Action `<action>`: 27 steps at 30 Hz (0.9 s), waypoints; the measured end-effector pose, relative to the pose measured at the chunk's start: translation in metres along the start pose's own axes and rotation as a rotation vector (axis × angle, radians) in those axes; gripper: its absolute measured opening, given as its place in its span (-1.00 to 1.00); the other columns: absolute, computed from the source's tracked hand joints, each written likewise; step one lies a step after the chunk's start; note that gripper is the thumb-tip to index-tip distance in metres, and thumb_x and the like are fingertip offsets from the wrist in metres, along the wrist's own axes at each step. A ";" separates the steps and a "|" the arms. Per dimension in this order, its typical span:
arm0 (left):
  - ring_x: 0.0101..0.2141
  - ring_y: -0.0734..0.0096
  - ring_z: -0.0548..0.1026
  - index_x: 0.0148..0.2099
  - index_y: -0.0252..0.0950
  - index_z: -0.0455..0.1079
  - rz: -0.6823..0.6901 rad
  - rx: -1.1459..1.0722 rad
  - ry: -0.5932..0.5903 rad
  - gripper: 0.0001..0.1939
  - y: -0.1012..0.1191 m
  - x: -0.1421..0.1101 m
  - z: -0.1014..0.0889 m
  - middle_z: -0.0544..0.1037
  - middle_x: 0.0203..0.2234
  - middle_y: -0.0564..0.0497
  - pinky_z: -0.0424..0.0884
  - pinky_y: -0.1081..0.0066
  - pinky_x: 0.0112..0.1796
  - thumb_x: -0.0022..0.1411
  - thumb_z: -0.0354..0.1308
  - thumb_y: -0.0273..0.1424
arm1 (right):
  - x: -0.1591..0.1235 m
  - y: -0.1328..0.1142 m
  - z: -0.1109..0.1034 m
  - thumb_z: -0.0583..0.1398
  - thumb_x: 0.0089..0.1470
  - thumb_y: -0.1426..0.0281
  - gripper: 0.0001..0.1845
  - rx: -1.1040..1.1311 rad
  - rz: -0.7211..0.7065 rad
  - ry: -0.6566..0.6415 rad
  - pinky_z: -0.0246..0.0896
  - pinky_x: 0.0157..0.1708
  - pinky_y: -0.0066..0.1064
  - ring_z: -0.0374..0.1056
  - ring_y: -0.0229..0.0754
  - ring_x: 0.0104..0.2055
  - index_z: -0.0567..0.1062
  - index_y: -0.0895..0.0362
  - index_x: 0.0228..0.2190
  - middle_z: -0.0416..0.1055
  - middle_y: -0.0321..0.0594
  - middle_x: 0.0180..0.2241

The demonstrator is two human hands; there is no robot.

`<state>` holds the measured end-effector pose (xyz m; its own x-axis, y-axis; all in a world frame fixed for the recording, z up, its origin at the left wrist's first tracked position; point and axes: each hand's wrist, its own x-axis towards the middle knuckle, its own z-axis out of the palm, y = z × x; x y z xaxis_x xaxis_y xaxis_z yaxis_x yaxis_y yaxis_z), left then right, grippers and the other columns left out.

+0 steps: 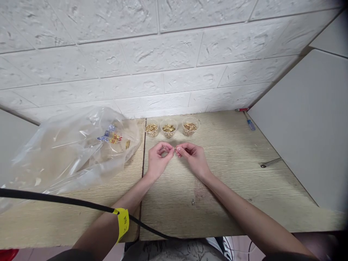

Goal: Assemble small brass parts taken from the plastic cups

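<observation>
My left hand (160, 158) and my right hand (194, 158) meet above the wooden table, fingertips almost touching. Between them is a tiny gold-coloured metal piece (174, 148), pinched by the thumb and forefinger of each hand. Whether it is one part or two joined ones is too small to tell. Just beyond my hands stand three clear plastic cups in a row: a left cup (151, 135), a middle cup (169, 135) and a right cup (189, 134). Each holds many small gold-coloured metal parts.
A large clear plastic bag (67, 156) with small printed packets lies on the left. A black cable (67, 202) with a yellow tag (123, 223) crosses my left forearm. On the right are a screwdriver (250, 124) and a metal ruler-like strip (272, 162). A small metal bit (193, 202) lies nearer me.
</observation>
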<state>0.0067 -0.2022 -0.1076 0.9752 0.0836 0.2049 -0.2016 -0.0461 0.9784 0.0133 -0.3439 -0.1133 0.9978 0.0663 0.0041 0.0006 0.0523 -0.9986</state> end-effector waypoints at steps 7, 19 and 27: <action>-0.42 0.46 0.45 -0.39 -0.30 0.40 0.117 0.174 -0.061 -0.94 -0.004 -0.002 -0.006 0.49 -0.48 0.03 0.37 0.45 -0.33 0.11 0.21 -0.43 | -0.003 -0.003 -0.004 0.24 0.05 0.27 -0.80 -0.311 -0.187 -0.004 0.19 -0.45 -0.39 0.35 -0.20 -0.47 0.55 0.16 -0.45 0.50 -0.21 -0.48; -0.44 0.52 0.45 -0.40 -0.31 0.36 0.321 0.378 -0.162 -0.91 -0.005 -0.001 -0.011 0.50 -0.48 0.07 0.36 0.51 -0.39 0.14 0.16 -0.55 | -0.006 -0.006 -0.010 0.13 0.19 0.44 -0.81 -0.684 -0.487 -0.070 0.13 -0.45 -0.42 0.31 -0.22 -0.48 0.52 0.17 -0.41 0.44 -0.22 -0.50; -0.46 0.52 0.44 -0.43 -0.31 0.34 0.308 0.376 -0.154 -0.89 -0.005 -0.002 -0.009 0.48 -0.51 0.07 0.35 0.53 -0.44 0.15 0.16 -0.51 | -0.011 -0.005 -0.005 0.11 0.18 0.48 -0.79 -0.728 -0.445 -0.025 0.15 -0.39 -0.40 0.35 -0.19 -0.43 0.52 0.18 -0.42 0.48 -0.17 -0.43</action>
<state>0.0046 -0.1937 -0.1125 0.8837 -0.1364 0.4478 -0.4624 -0.4027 0.7899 0.0029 -0.3503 -0.1084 0.8926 0.2140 0.3968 0.4435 -0.5744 -0.6880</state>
